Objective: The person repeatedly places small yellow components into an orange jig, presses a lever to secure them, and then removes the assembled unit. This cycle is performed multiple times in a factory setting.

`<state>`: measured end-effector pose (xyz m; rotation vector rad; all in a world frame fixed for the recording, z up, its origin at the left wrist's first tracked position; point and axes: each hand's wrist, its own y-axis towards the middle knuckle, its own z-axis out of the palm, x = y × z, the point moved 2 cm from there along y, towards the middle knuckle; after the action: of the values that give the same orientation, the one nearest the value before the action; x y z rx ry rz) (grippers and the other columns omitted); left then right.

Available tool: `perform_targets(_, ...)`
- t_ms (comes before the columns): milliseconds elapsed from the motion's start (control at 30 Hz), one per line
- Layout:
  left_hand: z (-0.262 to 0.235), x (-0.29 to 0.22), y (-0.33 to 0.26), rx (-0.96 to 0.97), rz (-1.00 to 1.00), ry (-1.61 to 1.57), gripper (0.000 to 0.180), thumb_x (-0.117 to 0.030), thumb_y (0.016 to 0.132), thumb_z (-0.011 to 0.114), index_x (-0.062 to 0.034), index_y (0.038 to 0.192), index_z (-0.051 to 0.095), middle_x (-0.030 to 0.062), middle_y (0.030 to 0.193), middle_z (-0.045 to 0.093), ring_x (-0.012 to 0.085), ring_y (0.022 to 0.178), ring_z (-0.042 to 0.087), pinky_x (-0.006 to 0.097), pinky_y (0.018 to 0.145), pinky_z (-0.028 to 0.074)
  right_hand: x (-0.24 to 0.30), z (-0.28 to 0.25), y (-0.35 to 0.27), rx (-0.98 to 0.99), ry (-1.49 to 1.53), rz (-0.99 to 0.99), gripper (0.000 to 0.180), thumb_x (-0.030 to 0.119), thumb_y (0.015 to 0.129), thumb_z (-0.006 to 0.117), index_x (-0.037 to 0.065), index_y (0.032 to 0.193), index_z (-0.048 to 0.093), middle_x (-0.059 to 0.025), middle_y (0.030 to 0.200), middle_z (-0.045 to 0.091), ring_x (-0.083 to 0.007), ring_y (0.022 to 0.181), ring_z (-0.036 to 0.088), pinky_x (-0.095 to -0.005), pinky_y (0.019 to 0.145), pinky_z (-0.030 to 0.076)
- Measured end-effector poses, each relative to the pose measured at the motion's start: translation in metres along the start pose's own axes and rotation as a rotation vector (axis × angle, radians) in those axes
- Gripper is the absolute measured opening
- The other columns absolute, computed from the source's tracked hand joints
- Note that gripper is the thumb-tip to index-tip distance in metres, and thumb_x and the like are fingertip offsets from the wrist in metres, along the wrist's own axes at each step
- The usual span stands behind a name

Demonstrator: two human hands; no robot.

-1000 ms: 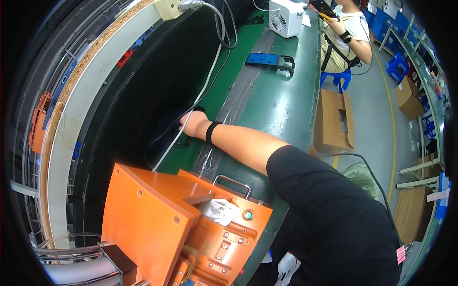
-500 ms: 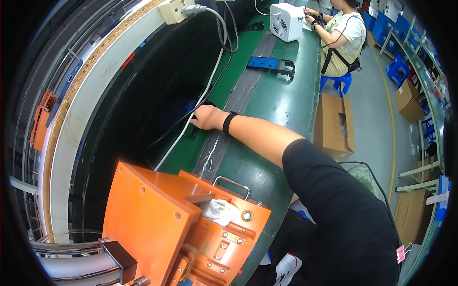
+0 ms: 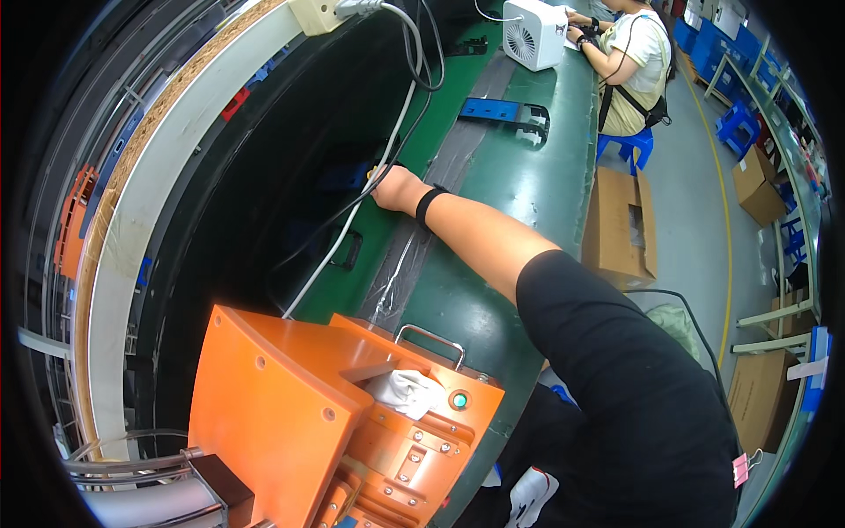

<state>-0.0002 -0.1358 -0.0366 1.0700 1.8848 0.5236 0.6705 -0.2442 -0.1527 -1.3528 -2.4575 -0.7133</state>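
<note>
1. Right hand (image 3: 396, 187) stretched far forward across the green workbench (image 3: 493, 220), arm coming up from the lower right in a black sleeve, black wristband (image 3: 429, 204) just behind the hand
2. Fingers reaching into the dark recess at the bench's left edge, at a white cable (image 3: 352, 229) and a black cable (image 3: 308, 246) running side by side; touching or very near both, cannot tell whether closed on either or loose, since the fingertips sit hidden in shadow
3. White cable climbing from beside the orange fixture, past the hand, up to a cream power strip (image 3: 319, 12) on the pale curved ledge at the top
4. Small black rectangular part (image 3: 346, 251) lying on the bench just below and left of the hand, close to the cables
5. Left hand out of view
6. Orange fixture (image 3: 334, 414) near the bottom, with a metal handle (image 3: 431, 338), a green button (image 3: 459, 400) and a bunched white cloth (image 3: 407, 392) on top
7. Blue tray (image 3: 503, 113) farther up the bench, well apart from the hand; white fan (image 3: 537, 33) beyond it
8. Another person (image 3: 629, 62) seated on a blue stool at the far end, hands by the fan
9. Open cardboard box (image 3: 616, 224) on the floor to the right of the bench
</note>
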Motion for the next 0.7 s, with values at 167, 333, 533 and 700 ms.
perform_targets(167,0.002,0.000,0.002,0.010,-0.008,-0.001,0.051,-0.029,0.110,0.040,0.0113,0.115,0.069,0.0290,0.115,0.071,0.0455,0.105,0.068,0.053,0.097,0.054,-0.013,-0.002,0.011,-0.110,-0.018,0.028,0.023,0.024,0.088,0.070,0.002,0.093,0.076,-0.0229,0.098,0.074,-0.0392,0.096,0.073,-0.0459,0.089,0.060)
perform_targets(333,-0.002,0.004,0.001,0.017,-0.034,0.017,0.051,-0.030,0.110,0.039,0.0113,0.115,0.069,0.0291,0.115,0.071,0.0455,0.105,0.069,0.053,0.096,0.054,0.007,-0.051,0.010,-0.379,0.014,-0.101,0.021,0.021,0.087,0.066,0.001,0.084,0.068,-0.0249,0.085,0.069,-0.0445,0.085,0.068,-0.0493,0.081,0.057)
perform_targets(533,-0.009,0.007,0.002,0.021,-0.035,0.013,0.051,-0.030,0.111,0.039,0.0113,0.115,0.069,0.0291,0.115,0.071,0.0455,0.105,0.069,0.053,0.096,0.054,-0.040,-0.045,0.020,-0.128,-0.513,-0.180,0.032,0.025,0.084,0.068,0.020,0.115,0.076,-0.0104,0.114,0.069,-0.0319,0.111,0.064,-0.0455,0.091,0.055)
perform_targets(700,-0.020,0.010,-0.001,0.023,-0.030,0.000,0.052,-0.031,0.111,0.039,0.0113,0.116,0.069,0.0291,0.115,0.071,0.0455,0.105,0.069,0.053,0.096,0.055,-0.053,-0.061,0.015,-0.190,-0.462,-0.280,0.013,0.023,0.087,0.066,0.016,0.094,0.074,-0.0037,0.096,0.069,-0.0267,0.099,0.066,-0.0427,0.085,0.054)
